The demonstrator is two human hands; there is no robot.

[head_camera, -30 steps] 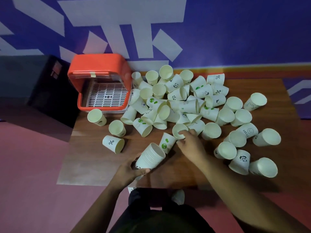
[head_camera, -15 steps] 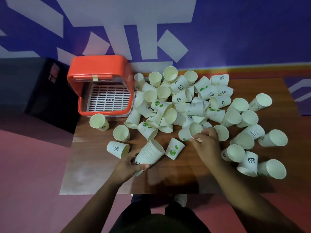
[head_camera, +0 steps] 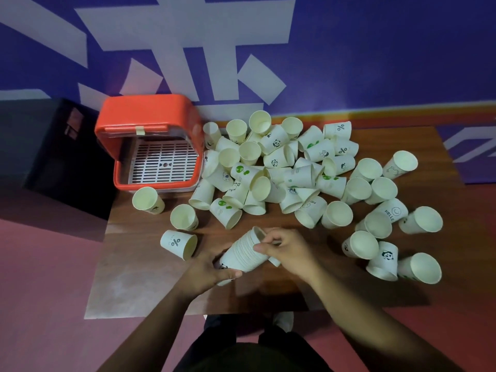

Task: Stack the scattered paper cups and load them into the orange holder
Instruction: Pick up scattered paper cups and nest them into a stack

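**Stack (head_camera: 245, 253) gripped at both ends**

Head view: left hand (head_camera: 205, 275) grips the tilted stack's base near the front edge of the table (head_camera: 150, 285); right hand (head_camera: 290, 251) pinches its rim. Loose cups (head_camera: 295, 170) lie beyond, beside the orange holder (head_camera: 146, 116).

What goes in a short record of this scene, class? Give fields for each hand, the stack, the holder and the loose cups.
left hand: grips the stack's base end
right hand: fingers curled at the stack's open end
stack: tilted between both hands, mouth pointing away
holder: open, far left on the table, no cups visible inside
loose cups: many, heaped and scattered right of the holder
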